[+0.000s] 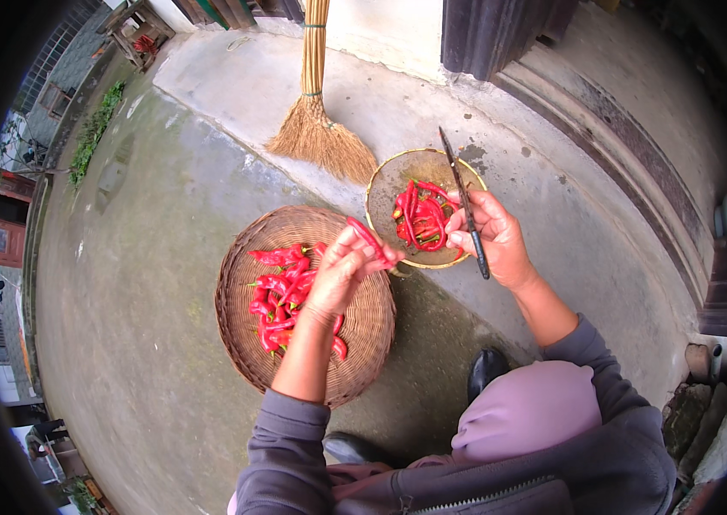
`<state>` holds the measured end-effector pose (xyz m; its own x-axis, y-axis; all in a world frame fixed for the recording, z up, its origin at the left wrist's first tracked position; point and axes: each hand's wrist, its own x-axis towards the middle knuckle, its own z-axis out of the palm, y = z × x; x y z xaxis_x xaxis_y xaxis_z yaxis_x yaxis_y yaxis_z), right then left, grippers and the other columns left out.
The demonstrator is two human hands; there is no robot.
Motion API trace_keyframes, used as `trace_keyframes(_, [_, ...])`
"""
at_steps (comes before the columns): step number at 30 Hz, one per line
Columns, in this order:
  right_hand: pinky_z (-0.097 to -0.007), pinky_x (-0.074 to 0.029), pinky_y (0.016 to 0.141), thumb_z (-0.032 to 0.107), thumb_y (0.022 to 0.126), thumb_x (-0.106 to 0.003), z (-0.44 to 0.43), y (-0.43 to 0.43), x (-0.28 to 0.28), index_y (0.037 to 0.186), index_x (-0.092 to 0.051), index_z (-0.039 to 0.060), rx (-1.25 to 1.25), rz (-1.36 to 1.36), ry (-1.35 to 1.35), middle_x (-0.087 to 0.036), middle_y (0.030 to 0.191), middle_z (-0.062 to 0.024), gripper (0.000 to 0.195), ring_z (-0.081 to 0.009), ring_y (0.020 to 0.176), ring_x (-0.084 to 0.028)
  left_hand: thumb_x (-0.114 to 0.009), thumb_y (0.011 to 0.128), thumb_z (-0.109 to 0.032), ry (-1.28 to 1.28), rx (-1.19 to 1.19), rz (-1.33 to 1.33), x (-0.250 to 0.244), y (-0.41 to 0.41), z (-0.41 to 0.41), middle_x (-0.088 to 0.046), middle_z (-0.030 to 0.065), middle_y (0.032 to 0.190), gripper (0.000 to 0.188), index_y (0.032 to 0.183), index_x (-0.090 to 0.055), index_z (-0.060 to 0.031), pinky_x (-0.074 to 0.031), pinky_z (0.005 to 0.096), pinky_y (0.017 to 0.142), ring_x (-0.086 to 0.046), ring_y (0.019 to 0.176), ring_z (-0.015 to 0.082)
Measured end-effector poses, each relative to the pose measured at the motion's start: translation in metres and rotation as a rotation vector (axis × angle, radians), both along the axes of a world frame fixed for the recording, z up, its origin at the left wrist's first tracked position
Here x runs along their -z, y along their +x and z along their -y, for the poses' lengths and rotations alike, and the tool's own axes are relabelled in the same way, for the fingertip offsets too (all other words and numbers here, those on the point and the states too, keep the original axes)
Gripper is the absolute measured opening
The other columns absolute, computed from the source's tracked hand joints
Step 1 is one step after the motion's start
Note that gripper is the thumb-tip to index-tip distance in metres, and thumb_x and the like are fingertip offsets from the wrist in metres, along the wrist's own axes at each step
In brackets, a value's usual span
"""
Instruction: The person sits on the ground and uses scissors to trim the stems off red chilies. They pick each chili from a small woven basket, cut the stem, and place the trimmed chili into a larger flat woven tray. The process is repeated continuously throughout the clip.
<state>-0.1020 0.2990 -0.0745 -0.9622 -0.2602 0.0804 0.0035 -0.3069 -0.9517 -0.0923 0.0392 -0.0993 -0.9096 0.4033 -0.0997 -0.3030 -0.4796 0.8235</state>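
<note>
My left hand (341, 273) pinches a red chili pepper (367, 238) above the right rim of a round wicker basket (363, 322). Whole red peppers (273, 281), several with green stems, lie in that basket, partly hidden by my forearm. In my right hand (499, 244) is a slim, dark knife-like tool (462, 193), seen nearly edge-on and pointing away from me. Below it stands a round sieve-like basket (392, 183) with a pale rim, holding a heap of red peppers (421, 219). Whether my right fingertips touch any of these peppers is unclear.
A straw broom (321, 129) rests with its bristles beside the sieve-like basket, on a raised concrete ledge (235, 84). My dark shoes (487, 370) are close to both baskets. A long door sill (614, 141) curves along the right. Far left stands a wooden stool (138, 32).
</note>
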Motion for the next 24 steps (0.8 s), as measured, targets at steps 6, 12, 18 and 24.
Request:
trace_keyframes(6, [-0.0240, -0.050, 0.076, -0.002, 0.085, -0.066, -0.041, -0.011, -0.001, 0.131, -0.048, 0.0005, 0.118, 0.048, 0.062, -0.063, 0.093, -0.0056, 0.050, -0.0106, 0.079, -0.061, -0.074, 0.082, -0.023, -1.176, 0.743, -0.043, -0.014, -0.014, 0.096, -0.071, 0.0052, 0.080, 0.020, 0.088, -0.071, -0.0036, -0.051, 0.0310, 0.072, -0.066, 0.077, 0.0157])
trace_keyframes(12, [-0.0237, -0.049, 0.072, 0.000, 0.085, -0.066, -0.049, -0.022, 0.009, 0.131, -0.049, 0.0011, 0.147, 0.099, 0.106, -0.064, 0.092, -0.0053, 0.049, -0.0101, 0.077, -0.061, -0.070, 0.084, -0.025, -1.381, 0.006, -0.453, 0.019, -0.044, -0.023, -0.068, 0.0140, 0.074, 0.021, 0.088, -0.070, -0.0047, -0.051, 0.0366, 0.066, -0.068, 0.069, 0.0253])
trace_keyframes(18, [-0.0206, -0.045, 0.065, 0.007, 0.085, -0.068, -0.053, -0.019, 0.022, 0.133, -0.049, 0.0039, 0.133, 0.157, 0.074, -0.063, 0.093, -0.0037, 0.052, -0.0094, 0.073, -0.060, -0.073, 0.080, -0.043, -1.514, 0.021, -0.123, 0.066, -0.091, -0.127, -0.070, 0.0131, 0.078, 0.035, 0.076, -0.070, -0.0077, -0.051, 0.0397, 0.074, -0.069, 0.079, 0.0287])
trace_keyframes(24, [-0.0235, -0.050, 0.073, 0.002, 0.085, -0.066, -0.058, -0.018, 0.041, 0.132, -0.048, 0.0016, 0.048, 0.212, 0.051, -0.064, 0.094, -0.0049, 0.050, -0.0113, 0.079, -0.062, -0.072, 0.087, -0.021, -0.549, 0.051, 0.278, 0.057, -0.087, -0.075, -0.062, -0.0004, 0.063, 0.017, 0.083, -0.067, -0.0051, -0.036, 0.0195, 0.043, -0.050, 0.047, 0.0060])
